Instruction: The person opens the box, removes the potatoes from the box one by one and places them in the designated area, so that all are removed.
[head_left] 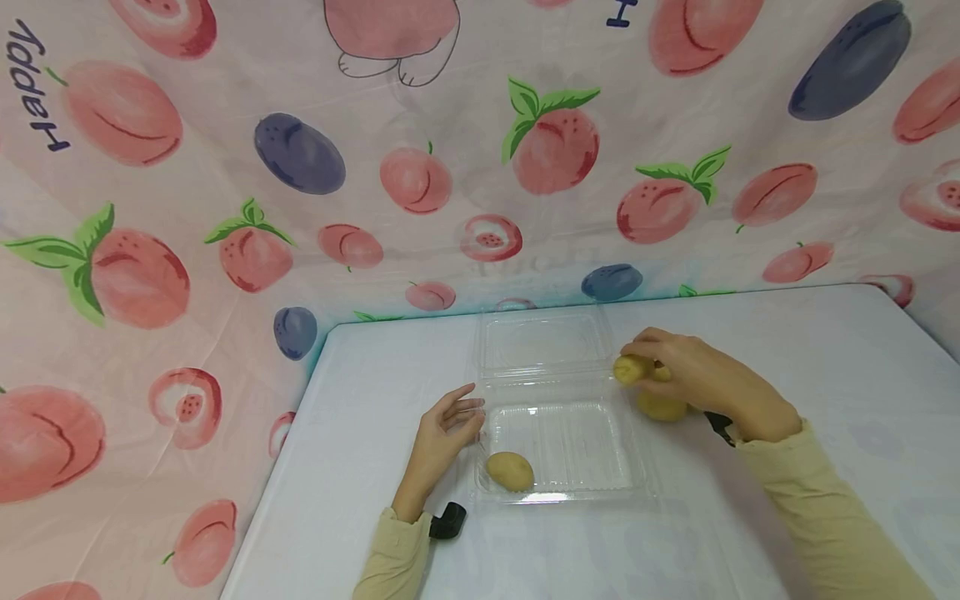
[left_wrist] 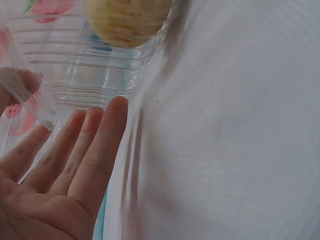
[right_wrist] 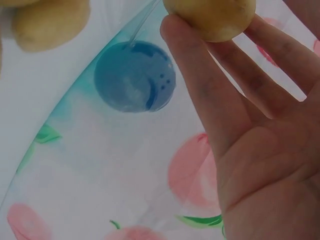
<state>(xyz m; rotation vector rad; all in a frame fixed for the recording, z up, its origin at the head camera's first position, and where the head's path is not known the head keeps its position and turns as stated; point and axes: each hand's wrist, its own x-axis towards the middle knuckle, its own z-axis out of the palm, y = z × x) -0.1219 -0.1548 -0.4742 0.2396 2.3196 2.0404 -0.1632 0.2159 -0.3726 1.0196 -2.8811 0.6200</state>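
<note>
A clear plastic clamshell box [head_left: 558, 497] lies with its lid [head_left: 546, 343] folded back, away from me. In the near left corner of its base sits one yellowish potato [head_left: 510, 472], seen through the ribbed wall in the left wrist view. My left hand [head_left: 442, 437] is beside the box's left wall, fingers extended; in the left wrist view its fingertips [left_wrist: 117, 107] are at the wall. Between thumb and fingers, my right hand [head_left: 701, 379] pinches another potato [head_left: 628, 369] near the box's right side. More potatoes [head_left: 663, 407] lie below that hand, partly hidden by it.
A white cloth covers the table [head_left: 847, 500]. Behind it and along the left side hangs a pink curtain [head_left: 420, 108] printed with fruit. Each wrist wears a black strap or camera mount [head_left: 448, 522].
</note>
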